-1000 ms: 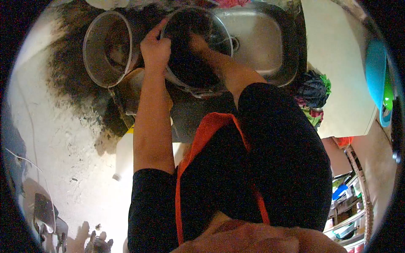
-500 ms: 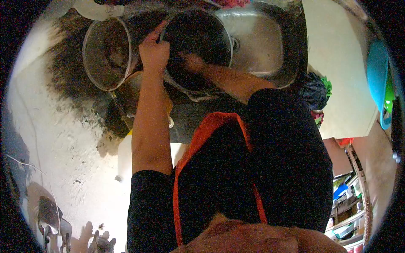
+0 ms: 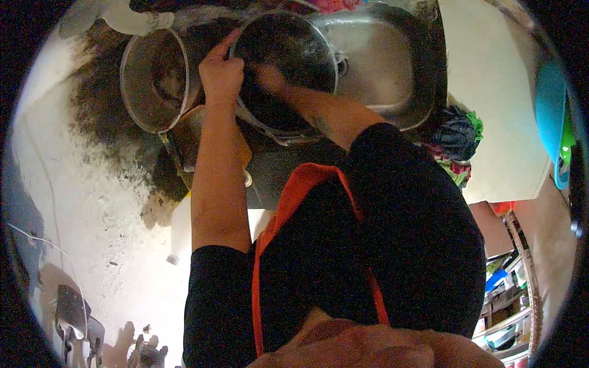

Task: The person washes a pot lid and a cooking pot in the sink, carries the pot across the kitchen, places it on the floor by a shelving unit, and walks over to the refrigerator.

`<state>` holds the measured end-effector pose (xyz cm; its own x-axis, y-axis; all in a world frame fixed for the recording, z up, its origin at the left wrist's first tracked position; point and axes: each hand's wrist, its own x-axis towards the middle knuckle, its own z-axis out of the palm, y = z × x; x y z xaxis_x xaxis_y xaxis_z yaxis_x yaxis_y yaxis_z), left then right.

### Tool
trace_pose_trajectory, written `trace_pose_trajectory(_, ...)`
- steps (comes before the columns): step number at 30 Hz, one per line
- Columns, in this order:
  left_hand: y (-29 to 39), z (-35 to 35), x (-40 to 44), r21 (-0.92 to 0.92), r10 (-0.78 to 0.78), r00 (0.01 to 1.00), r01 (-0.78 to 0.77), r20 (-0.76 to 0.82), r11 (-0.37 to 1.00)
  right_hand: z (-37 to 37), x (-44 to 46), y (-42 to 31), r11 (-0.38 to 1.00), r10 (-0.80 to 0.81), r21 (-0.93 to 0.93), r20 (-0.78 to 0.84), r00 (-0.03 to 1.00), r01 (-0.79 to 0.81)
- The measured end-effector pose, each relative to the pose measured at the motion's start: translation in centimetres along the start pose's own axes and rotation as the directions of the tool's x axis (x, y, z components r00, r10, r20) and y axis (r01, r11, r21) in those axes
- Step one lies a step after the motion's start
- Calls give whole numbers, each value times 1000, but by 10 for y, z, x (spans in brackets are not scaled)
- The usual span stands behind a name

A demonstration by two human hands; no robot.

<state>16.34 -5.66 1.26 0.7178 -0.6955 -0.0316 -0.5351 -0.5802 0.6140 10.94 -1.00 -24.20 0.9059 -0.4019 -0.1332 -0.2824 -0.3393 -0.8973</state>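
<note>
A large, dark round pot [image 3: 307,101] with a pale rim is tilted with its mouth toward me, beside a metal sink basin. My left hand [image 3: 221,73] is closed on the pot's left rim, index finger stretched along the edge. Inside the pot, near its left wall, is my right hand [image 3: 268,76]. Motion and shadow blur its fingers, so whether it holds anything is not visible. A thin handle or edge runs under the pot's near side.
Left of the pot stands another round vessel [image 3: 126,86] with a light rim. The sink basin [image 3: 374,67] lies to the right. Dark cloth [image 3: 457,135] with green and red bits rests on the pale counter [image 3: 503,110]. A blue basin [image 3: 548,110] is far right.
My right hand has shifted slightly left and up inside the pot. My left hand keeps its hold on the rim, moving barely. The pot's inner wall shows a lighter sheen.
</note>
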Motion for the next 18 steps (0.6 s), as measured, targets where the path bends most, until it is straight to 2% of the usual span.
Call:
trace_pose_trajectory(2, 6, -2, -4, 12, -56, 998, 56, 17, 998, -18, -22, -11, 996, 85, 16, 91, 992, -86)
trace_pose_trajectory(4, 12, -5, -8, 152, -54, 999, 53, 3, 987, -47, -19, 2, 979, 195, 56, 34, 980, -196)
trace_pose_trajectory(5, 11, -6, -6, 153, -54, 999, 55, -5, 987, -55, -8, 3, 978, 201, 51, -1, 980, -201)
trace_pose_trajectory(7, 9, -5, -4, 76, -132, 990, 128, 56, 989, -51, 28, 6, 990, 140, 12, -48, 989, -140)
trace_pose_trajectory(9, 11, -4, -6, 19, -71, 997, 70, 35, 997, -20, 56, -9, 999, 16, -28, -27, 999, -17)
trace_pose_trajectory(10, 11, -3, -6, -34, -19, 1000, 19, 0, 999, -5, 50, -25, 999, -42, -31, 7, 999, 43)
trace_pose_trajectory(12, 8, -4, -5, 13, -19, 1000, 19, 12, 1000, -3, 9, -45, 996, -85, -23, 160, 984, 89)
trace_pose_trajectory(13, 5, -6, -6, 61, -20, 999, 18, 36, 998, -16, -15, -45, 996, -67, -33, 249, 966, 78)
trace_pose_trajectory(15, 1, -1, -5, 8, -26, 1000, 25, 16, 1000, -65, -29, -23, 978, 27, -198, 412, 911, 61)
trace_pose_trajectory(17, 1, 0, -4, -31, -34, 999, 34, 13, 999, -105, 3, 4, 941, 72, -325, 457, 886, 92)
trace_pose_trajectory(18, 2, 1, -3, -39, -21, 1000, 22, 12, 999, -115, 26, 11, 941, 51, -323, 438, 898, 104)
